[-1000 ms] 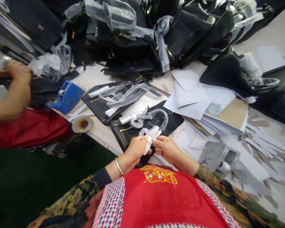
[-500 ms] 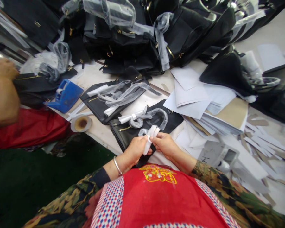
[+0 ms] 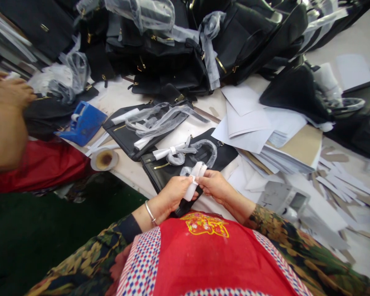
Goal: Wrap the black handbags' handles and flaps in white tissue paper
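Close to my red apron, my left hand (image 3: 176, 191) and my right hand (image 3: 214, 186) pinch a strap bundle wrapped in white foam (image 3: 191, 191) from both sides. A narrow white strip appears to go around the bundle where my fingertips meet. Under my hands lies a black bag (image 3: 156, 174) with a gold zipper; its handle (image 3: 210, 153) is wrapped in clear plastic. A white-wrapped strap bundle (image 3: 172, 151) rests on that bag. Just beyond it is a second black bag (image 3: 123, 137) with plastic-wrapped straps on top. My fingers partly cover the bundle I hold.
A co-worker's hands (image 3: 14, 92) are at the far left. Nearby stand a blue tape dispenser (image 3: 85, 125) and a tape roll (image 3: 104, 159). Black bags (image 3: 169, 61) are heaped at the back. To the right lie stacked paper sheets (image 3: 253, 131), paper strips (image 3: 342, 185) and a grey-white box (image 3: 283, 201).
My hands stay on the foam-wrapped bundle with only slight finger movement. At the far left, the co-worker's hands have shifted right, and a white piece now shows in them.
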{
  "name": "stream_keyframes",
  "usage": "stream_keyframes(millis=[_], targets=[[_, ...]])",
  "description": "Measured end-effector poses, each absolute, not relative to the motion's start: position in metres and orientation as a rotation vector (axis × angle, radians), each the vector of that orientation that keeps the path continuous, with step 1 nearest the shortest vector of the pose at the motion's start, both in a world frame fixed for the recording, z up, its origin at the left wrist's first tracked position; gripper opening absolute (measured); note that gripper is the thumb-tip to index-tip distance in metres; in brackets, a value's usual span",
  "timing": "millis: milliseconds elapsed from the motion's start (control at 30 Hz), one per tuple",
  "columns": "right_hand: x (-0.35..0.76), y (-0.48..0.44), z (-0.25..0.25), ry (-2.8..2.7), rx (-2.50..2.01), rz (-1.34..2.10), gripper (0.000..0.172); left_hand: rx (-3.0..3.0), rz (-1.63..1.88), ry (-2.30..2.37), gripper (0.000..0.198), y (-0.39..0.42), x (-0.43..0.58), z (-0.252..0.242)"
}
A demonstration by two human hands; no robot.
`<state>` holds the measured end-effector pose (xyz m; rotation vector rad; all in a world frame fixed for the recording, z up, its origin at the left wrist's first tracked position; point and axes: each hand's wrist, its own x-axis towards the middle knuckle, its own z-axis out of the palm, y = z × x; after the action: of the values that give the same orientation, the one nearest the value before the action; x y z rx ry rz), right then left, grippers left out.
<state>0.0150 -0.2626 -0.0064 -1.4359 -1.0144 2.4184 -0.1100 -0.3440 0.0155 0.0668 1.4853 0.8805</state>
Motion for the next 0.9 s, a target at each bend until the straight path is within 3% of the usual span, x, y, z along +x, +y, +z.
stream_keyframes(millis=[467, 900], targets=[[0.025, -0.258, 0.002, -1.001, -1.249, 2.565, 0.035, 0.203, 0.940, 1.440, 0.026, -0.347, -0.108, 0.010], [0.015, -0.273, 0.001, -1.156, -1.448, 2.278, 0.028, 0.106, 0.900, 1.488, 0.018, -0.343, -0.106, 0.012]])
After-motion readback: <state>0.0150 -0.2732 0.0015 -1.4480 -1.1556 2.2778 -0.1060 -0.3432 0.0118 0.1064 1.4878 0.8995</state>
